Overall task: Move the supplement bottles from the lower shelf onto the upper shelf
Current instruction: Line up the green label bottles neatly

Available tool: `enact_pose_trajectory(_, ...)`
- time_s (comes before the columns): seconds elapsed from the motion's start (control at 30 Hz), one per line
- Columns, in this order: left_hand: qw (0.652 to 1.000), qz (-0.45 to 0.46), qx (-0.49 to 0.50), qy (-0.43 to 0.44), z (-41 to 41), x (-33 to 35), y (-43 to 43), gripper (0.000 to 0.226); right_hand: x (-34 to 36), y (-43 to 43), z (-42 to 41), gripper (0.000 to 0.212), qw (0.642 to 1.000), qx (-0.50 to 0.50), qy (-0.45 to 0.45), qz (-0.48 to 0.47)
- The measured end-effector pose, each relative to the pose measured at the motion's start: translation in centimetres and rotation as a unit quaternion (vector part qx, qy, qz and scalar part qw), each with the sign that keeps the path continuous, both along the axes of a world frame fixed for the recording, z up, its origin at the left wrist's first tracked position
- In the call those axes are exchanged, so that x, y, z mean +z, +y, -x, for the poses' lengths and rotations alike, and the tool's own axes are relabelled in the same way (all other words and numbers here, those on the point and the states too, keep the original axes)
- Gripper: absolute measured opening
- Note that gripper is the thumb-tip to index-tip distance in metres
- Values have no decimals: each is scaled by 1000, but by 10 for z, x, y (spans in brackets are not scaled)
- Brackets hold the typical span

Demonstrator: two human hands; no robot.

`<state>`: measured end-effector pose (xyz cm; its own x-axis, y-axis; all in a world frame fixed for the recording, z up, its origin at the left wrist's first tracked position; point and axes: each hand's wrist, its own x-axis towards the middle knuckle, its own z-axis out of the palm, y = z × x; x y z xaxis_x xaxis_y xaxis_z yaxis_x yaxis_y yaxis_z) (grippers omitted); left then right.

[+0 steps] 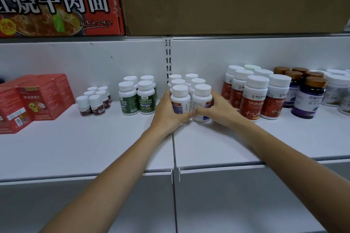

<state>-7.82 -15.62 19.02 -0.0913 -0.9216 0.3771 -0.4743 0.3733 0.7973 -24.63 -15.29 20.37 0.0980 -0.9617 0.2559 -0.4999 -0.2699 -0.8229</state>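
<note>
Left hand (167, 114) and right hand (217, 108) cup the white-capped bottle cluster (189, 92) on the white shelf (113, 143) (fingers curled around front pair, fingertips meeting).

One head-worn camera looks forward and slightly down at the white shelf (113, 147) from close in, both forearms reaching away from the lens toward the back panel (94, 62).

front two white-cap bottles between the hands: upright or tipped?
Upright. The front two bottles stand with white caps level on top, bases on the shelf. The left hand and right hand wrap their sides.
</note>
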Motion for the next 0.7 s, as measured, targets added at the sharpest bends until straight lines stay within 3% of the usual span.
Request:
enact_pose_trajectory(0.13, 1000, 12, 16, -11, 1, -5, -4, 79, -3, 2, 1, 59, 1000, -7, -4, 25)
enact_pose_trajectory(0.33, 999, 20, 13, -43, 3, -7, -3, 98, -9, 3, -1, 71, 999, 7, -24, 39)
enact_pose_trajectory(0.53, 1000, 13, 8, -13, -1, -6, -3, 79, -9, 2, 2, 53, 999, 15, -17, 49)
enact_pose_trajectory(0.7, 1000, 19, 14, -12, -1, -8, -3, 82, -10, 3, 2, 58, 998, 35, -12, 52)
